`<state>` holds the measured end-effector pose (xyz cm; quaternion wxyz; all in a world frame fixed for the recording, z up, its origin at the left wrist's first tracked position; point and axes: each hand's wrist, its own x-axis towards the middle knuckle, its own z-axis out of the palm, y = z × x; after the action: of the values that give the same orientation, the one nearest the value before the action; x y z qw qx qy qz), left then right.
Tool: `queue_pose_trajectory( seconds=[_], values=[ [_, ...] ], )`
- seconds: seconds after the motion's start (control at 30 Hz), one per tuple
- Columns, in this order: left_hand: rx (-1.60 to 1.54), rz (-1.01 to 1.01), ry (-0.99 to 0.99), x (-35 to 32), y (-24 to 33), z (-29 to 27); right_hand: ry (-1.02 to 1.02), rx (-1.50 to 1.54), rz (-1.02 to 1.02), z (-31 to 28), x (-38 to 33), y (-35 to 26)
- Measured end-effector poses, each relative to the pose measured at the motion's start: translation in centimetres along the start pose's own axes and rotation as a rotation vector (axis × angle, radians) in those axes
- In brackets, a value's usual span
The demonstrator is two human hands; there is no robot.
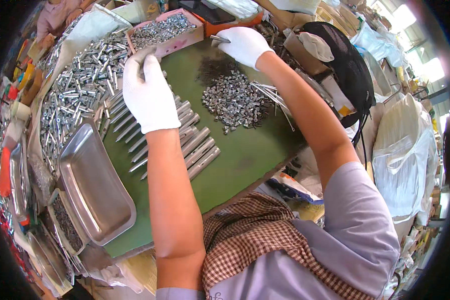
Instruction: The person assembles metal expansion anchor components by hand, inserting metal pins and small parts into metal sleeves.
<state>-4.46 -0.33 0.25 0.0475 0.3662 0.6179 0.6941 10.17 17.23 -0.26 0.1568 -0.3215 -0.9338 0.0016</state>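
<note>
My left hand point(150, 92), in a white glove, reaches over a row of metal rods point(199, 145) lying side by side on the green tabletop point(235, 177). Its thumb and fingers are pinched together beside the pink box, and whatever they may hold is hidden. Across the table my right hand point(246, 46), also gloved in white, grips a short metal tube point(219, 39) whose end sticks out to the left. Below that hand lies a pile of small metal pieces point(235, 102), with several thin metal sticks point(275, 95) at its right edge.
A pink box point(177, 42) of small metal parts stands at the far edge, a dark phone point(205, 11) close by. Many metal tubes point(80, 80) are heaped at the left. Nearer is a steel tray point(97, 182). A black mesh bag point(342, 60) stands at the right.
</note>
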Motion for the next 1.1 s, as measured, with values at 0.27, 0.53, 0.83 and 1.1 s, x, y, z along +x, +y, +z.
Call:
queue_pose_trajectory(
  seconds=[0.27, 0.53, 0.83, 1.1],
  values=[
    [-0.036, -0.021, -0.014, -0.1, -0.7, 0.2, -0.243, -0.042, 0.096, -0.6, 2.8, -1.4],
    [0.005, 0.062, 0.013, 0.2, -1.4, 0.5, -0.42, -0.17, 0.235, -0.3, 4.3, -1.3],
    [0.251, 0.079, -0.285, -0.5, -1.3, 0.9, -0.025, 0.189, -0.029, -0.4, 1.2, -0.8],
    [0.405, 0.316, -0.462, -2.4, 1.7, 2.2, -0.052, 1.213, 0.355, -5.3, -6.5, -5.4]
  ],
)
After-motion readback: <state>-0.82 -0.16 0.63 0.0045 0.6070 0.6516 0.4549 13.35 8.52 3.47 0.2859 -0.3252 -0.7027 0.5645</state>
